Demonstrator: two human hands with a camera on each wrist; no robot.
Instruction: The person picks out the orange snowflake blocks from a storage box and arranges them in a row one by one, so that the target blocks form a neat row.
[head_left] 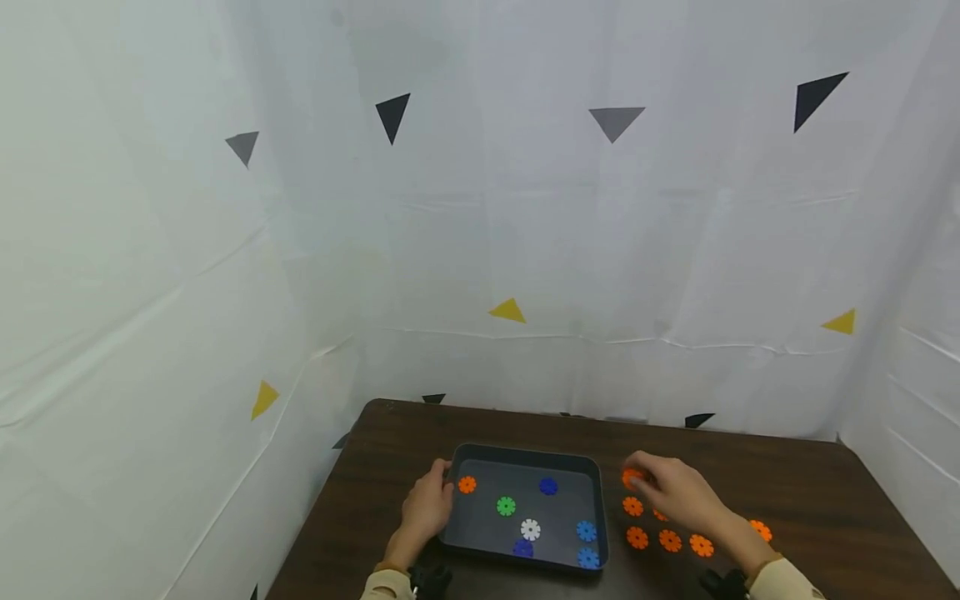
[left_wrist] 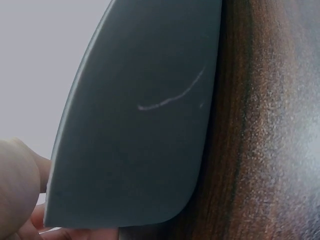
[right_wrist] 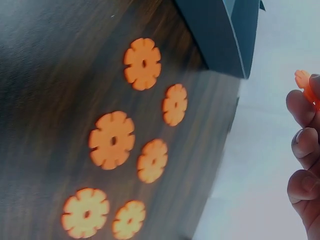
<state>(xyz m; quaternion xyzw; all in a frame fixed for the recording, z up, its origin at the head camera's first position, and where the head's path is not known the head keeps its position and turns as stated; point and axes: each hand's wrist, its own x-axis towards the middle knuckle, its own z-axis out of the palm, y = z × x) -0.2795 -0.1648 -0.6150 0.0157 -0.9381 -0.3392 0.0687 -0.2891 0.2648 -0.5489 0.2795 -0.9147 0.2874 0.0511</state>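
Note:
A dark grey tray (head_left: 525,456) lies on the table with several notched discs in it: an orange disc (head_left: 467,484), a green disc (head_left: 506,506), a white disc (head_left: 530,529), plus dark blue and light blue ones. My left hand (head_left: 426,507) grips the tray's left edge, and the left wrist view shows fingers (left_wrist: 19,187) on both sides of its wall. Right of the tray, my right hand (head_left: 682,496) pinches an orange notched disc (right_wrist: 303,80) between its fingertips. Several more orange discs (right_wrist: 112,140) lie flat on the table below that hand.
The dark brown wooden table (head_left: 420,421) has rounded far corners. White cloth (head_left: 570,233) with black, grey and yellow triangles hangs behind it and at both sides.

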